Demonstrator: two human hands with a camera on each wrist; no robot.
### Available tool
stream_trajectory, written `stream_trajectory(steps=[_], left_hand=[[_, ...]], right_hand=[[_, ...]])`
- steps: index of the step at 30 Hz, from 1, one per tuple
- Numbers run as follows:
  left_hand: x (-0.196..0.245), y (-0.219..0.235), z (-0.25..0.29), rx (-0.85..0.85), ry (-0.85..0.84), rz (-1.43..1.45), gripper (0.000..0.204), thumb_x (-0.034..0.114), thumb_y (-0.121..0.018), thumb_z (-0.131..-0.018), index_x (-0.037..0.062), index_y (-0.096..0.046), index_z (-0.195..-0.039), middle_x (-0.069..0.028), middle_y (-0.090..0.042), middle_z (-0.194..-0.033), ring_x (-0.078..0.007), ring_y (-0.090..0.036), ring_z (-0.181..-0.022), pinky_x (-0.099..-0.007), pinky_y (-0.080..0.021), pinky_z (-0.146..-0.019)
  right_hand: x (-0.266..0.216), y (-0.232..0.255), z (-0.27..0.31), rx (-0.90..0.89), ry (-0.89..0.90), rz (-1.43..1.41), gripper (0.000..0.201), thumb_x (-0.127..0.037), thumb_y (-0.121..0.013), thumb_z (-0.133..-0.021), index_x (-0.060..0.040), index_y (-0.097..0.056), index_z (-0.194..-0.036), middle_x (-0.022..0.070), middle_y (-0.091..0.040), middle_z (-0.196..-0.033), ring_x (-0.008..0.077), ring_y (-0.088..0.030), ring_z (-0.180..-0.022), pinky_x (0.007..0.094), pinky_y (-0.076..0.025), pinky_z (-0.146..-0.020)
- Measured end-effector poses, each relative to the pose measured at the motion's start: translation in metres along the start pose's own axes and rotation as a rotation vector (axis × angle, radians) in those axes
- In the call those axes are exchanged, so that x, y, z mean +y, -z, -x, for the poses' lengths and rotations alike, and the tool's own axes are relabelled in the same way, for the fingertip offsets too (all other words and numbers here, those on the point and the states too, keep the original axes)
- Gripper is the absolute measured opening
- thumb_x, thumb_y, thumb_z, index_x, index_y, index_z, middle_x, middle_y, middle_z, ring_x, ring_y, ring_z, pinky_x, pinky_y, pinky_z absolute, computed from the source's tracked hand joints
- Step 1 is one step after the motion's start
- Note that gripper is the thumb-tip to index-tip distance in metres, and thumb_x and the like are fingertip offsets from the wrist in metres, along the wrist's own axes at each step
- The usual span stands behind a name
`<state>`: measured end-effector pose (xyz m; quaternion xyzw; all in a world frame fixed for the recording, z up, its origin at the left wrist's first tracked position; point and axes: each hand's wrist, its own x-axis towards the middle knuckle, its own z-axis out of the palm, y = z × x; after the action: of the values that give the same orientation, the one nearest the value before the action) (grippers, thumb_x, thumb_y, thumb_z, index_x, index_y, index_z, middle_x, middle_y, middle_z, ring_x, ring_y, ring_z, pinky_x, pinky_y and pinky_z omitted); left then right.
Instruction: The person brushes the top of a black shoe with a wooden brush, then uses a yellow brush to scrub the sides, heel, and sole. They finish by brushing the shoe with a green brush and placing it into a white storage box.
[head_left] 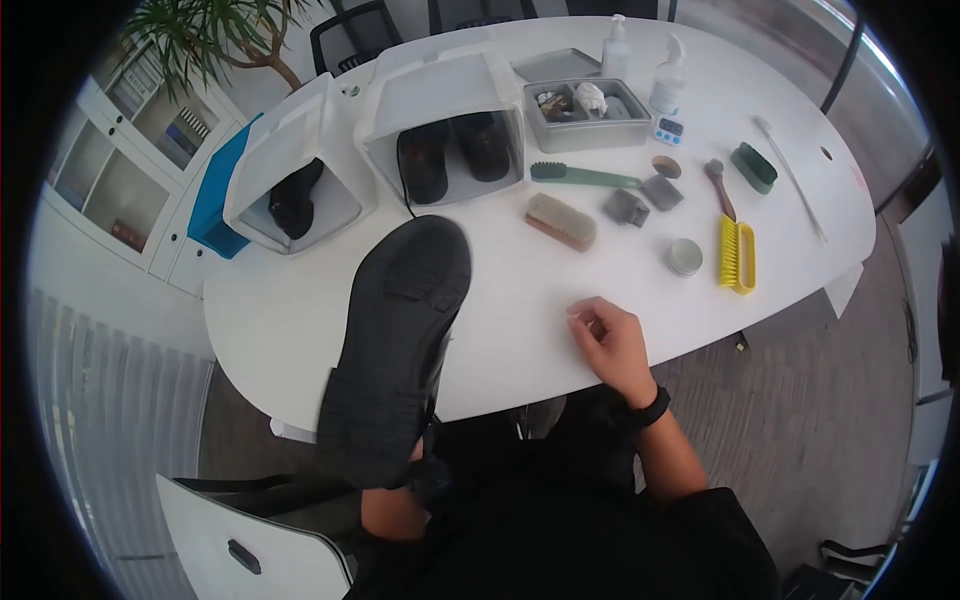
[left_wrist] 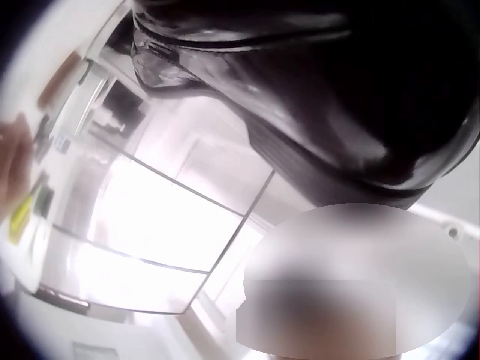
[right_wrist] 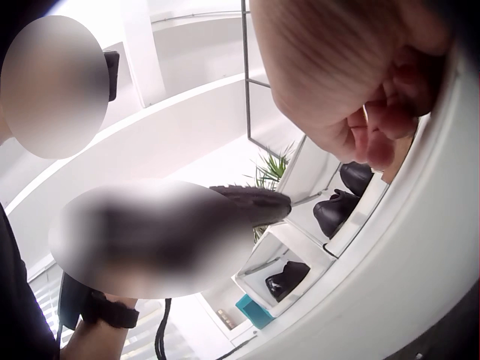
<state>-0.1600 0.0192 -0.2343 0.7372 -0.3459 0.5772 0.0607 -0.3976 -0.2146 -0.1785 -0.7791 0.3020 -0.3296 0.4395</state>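
A black shoe [head_left: 400, 330] is held up above the table's left part, its sole facing the head camera and its toe pointing away from the body. My left hand [head_left: 417, 450] holds it near the heel; most of that hand is hidden by the shoe. The left wrist view shows the shoe's glossy dark side [left_wrist: 322, 112] close up, without fingers. My right hand [head_left: 612, 345] is at the table's near edge, fingers loosely curled and holding nothing. In the right wrist view, the same hand [right_wrist: 352, 82] shows its curled fingertips.
White boxes [head_left: 440, 95] with black shoes [head_left: 423, 165] inside stand at the back left, beside a blue box [head_left: 215, 195]. Brushes [head_left: 560, 222], grey blocks [head_left: 627, 208], a round tin [head_left: 685, 257], a grey tray [head_left: 588, 135] and spray bottles [head_left: 667, 80] lie or stand to the right.
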Motion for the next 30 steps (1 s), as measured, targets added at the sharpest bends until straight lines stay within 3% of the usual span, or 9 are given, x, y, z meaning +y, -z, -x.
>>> stream_trajectory(steps=[2, 4, 9, 13, 15, 18, 24, 27, 30], left_hand=[[-0.008, 0.014, -0.023, 0.022, -0.156, -0.09, 0.063, 0.044, -0.064, -0.1, 0.0096, -0.05, -0.15, -0.0092, -0.048, -0.156, -0.0309, -0.046, -0.142, -0.0407, -0.036, -0.119], [-0.013, 0.019, -0.019, -0.054, -0.16, 0.016, 0.065, 0.045, -0.064, -0.1, 0.0094, -0.048, -0.151, -0.0098, -0.047, -0.156, -0.0308, -0.046, -0.143, -0.041, -0.036, -0.119], [-0.022, 0.008, 0.023, -0.405, 0.159, 0.691, 0.069, 0.046, -0.064, -0.099, 0.0089, -0.043, -0.154, -0.0112, -0.046, -0.157, -0.0307, -0.044, -0.144, -0.0417, -0.035, -0.12], [-0.014, -0.008, 0.046, -0.44, 0.331, 0.932, 0.073, 0.047, -0.064, -0.099, 0.0085, -0.04, -0.156, -0.0124, -0.045, -0.158, -0.0305, -0.042, -0.145, -0.0422, -0.034, -0.12], [-0.013, -0.012, 0.046, -0.482, 0.318, 0.896, 0.075, 0.047, -0.064, -0.099, 0.0083, -0.038, -0.157, -0.013, -0.044, -0.158, -0.0305, -0.041, -0.145, -0.0425, -0.034, -0.121], [-0.037, -0.01, 0.026, -0.606, 0.209, 0.655, 0.083, 0.044, -0.072, -0.094, 0.0094, -0.033, -0.159, -0.0132, -0.034, -0.165, -0.0316, -0.031, -0.152, -0.045, -0.023, -0.125], [-0.021, -0.005, 0.015, -0.33, 0.039, 0.486, 0.094, 0.047, -0.079, -0.086, 0.0095, -0.033, -0.159, -0.0152, -0.036, -0.163, -0.0339, -0.031, -0.151, -0.0456, -0.022, -0.126], [-0.028, -0.018, 0.035, -0.373, -0.02, 0.326, 0.102, 0.051, -0.082, -0.08, 0.0097, -0.033, -0.159, -0.0161, -0.039, -0.161, -0.0348, -0.031, -0.151, -0.0456, -0.022, -0.126], [-0.009, -0.004, 0.01, -0.308, 0.108, 0.611, 0.07, 0.039, -0.068, -0.097, 0.0086, -0.042, -0.154, -0.0118, -0.044, -0.158, -0.0284, -0.041, -0.146, -0.0407, -0.031, -0.122]], right_hand=[[0.0, 0.0, 0.0, -0.005, -0.005, 0.005, 0.013, -0.007, -0.069, -0.09, -0.002, -0.07, -0.102, 0.0059, -0.066, -0.073, 0.0129, -0.058, -0.054, 0.0278, -0.048, -0.054], [0.0, 0.001, -0.001, -0.006, -0.01, -0.001, 0.013, -0.007, -0.069, -0.09, -0.002, -0.07, -0.103, 0.0053, -0.066, -0.073, 0.0119, -0.057, -0.054, 0.0274, -0.047, -0.054], [0.004, 0.002, -0.003, -0.016, -0.031, -0.06, 0.014, -0.005, -0.07, -0.09, -0.0019, -0.071, -0.103, 0.002, -0.064, -0.074, 0.0074, -0.05, -0.054, 0.0253, -0.042, -0.053], [0.009, 0.009, -0.008, -0.048, -0.086, -0.173, 0.012, -0.006, -0.069, -0.093, -0.0023, -0.07, -0.105, -0.0016, -0.064, -0.082, 0.0019, -0.045, -0.057, 0.0221, -0.038, -0.053], [0.009, 0.013, -0.01, -0.064, -0.121, -0.22, 0.012, -0.007, -0.068, -0.095, -0.0024, -0.07, -0.106, -0.0025, -0.063, -0.085, 0.0007, -0.044, -0.058, 0.021, -0.038, -0.054], [0.007, 0.019, -0.012, -0.105, -0.205, -0.353, 0.013, -0.007, -0.067, -0.097, -0.0026, -0.069, -0.109, -0.0032, -0.064, -0.091, -0.0005, -0.045, -0.06, 0.0195, -0.038, -0.054], [0.001, 0.034, -0.029, -0.091, -0.231, -0.282, 0.017, -0.007, -0.068, -0.096, -0.0027, -0.067, -0.113, -0.0025, -0.063, -0.097, 0.0004, -0.048, -0.063, 0.0192, -0.04, -0.057], [0.003, 0.059, -0.046, 0.077, -0.053, -0.08, 0.025, -0.005, -0.07, -0.092, -0.0047, -0.067, -0.117, 0.0005, -0.065, -0.105, 0.004, -0.053, -0.072, 0.0212, -0.044, -0.063], [0.009, 0.098, -0.063, 0.211, -0.009, -0.029, 0.027, -0.007, -0.07, -0.093, -0.0053, -0.066, -0.119, -0.0011, -0.063, -0.102, 0.0035, -0.052, -0.072, 0.021, -0.044, -0.064]])
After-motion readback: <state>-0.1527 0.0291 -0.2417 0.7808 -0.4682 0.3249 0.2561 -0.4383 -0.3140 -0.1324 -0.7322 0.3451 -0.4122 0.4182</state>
